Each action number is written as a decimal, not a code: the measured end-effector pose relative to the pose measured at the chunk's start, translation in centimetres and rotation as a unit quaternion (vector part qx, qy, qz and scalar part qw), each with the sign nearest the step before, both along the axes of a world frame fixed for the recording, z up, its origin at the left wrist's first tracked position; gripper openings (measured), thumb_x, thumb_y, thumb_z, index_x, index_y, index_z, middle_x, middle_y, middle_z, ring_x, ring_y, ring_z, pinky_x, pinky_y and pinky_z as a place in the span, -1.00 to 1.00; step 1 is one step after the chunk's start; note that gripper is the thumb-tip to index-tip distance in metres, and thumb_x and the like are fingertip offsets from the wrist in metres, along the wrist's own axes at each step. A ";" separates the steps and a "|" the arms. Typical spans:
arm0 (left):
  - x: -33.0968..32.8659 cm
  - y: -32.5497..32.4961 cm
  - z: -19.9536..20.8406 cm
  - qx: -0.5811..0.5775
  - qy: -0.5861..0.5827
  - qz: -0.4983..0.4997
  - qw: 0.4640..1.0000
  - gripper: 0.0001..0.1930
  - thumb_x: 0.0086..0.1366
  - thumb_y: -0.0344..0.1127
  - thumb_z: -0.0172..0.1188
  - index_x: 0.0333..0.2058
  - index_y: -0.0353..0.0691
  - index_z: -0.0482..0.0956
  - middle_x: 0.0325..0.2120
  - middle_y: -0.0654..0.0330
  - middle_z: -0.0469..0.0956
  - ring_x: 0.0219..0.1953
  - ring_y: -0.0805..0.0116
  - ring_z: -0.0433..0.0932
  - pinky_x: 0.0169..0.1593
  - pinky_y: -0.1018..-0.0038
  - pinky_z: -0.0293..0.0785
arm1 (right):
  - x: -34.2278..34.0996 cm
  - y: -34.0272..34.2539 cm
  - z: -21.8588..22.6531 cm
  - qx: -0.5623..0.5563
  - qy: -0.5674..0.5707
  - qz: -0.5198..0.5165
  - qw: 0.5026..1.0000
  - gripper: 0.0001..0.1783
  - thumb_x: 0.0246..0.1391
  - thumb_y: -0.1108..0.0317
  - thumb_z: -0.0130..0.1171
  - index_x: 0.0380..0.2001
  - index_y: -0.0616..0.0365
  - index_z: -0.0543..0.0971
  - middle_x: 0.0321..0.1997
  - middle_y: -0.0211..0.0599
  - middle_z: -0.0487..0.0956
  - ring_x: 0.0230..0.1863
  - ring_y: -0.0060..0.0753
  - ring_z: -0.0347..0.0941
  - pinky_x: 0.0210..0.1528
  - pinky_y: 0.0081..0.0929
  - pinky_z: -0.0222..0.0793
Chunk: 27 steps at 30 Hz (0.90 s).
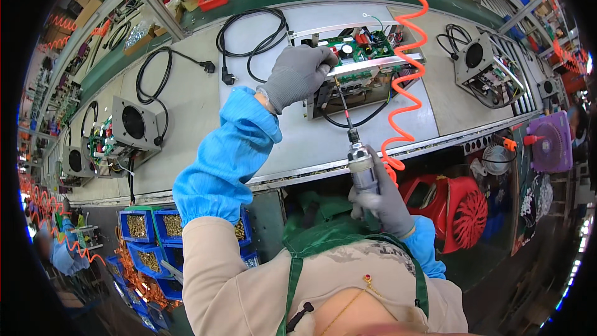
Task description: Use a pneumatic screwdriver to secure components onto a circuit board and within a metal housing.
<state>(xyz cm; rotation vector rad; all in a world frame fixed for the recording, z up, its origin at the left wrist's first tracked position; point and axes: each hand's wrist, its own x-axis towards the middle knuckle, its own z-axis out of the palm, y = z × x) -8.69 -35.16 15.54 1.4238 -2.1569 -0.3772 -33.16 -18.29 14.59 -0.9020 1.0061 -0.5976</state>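
Note:
An open metal equipment chassis (357, 96) with green circuit boards (351, 48) inside stands on the bench before me. My left hand (298, 74), in a grey glove, has its fingers closed on the left end of the chassis's front metal rail (373, 64). Gripped in my gloved right hand (384, 196) is a pneumatic screwdriver (362, 165), pointing up and slightly left. Its long bit reaches the rail just beside my left fingertips; the screw, if any, is too small to make out.
An orange coiled air hose (403, 81) hangs across the chassis's right side. Black power cables (252, 36) lie behind my left hand. Other chassis units stand at left (134, 123) and right (482, 65). Blue bins (148, 260) of brass-coloured parts sit below left; a red fan (463, 208) stands right.

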 end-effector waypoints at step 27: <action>0.7 -5.6 2.7 0.180 -0.133 -0.125 0.966 -0.77 0.11 -0.26 0.22 -0.25 -0.14 0.68 -0.38 0.07 0.64 -0.35 0.19 0.58 -0.21 0.37 0.47 | 1.2 -1.4 0.3 -0.008 -0.003 -0.017 1.000 0.06 -0.20 0.47 0.14 0.38 -0.04 -0.14 -0.44 -0.20 0.44 -0.58 -0.41 0.42 -0.49 -0.49 0.39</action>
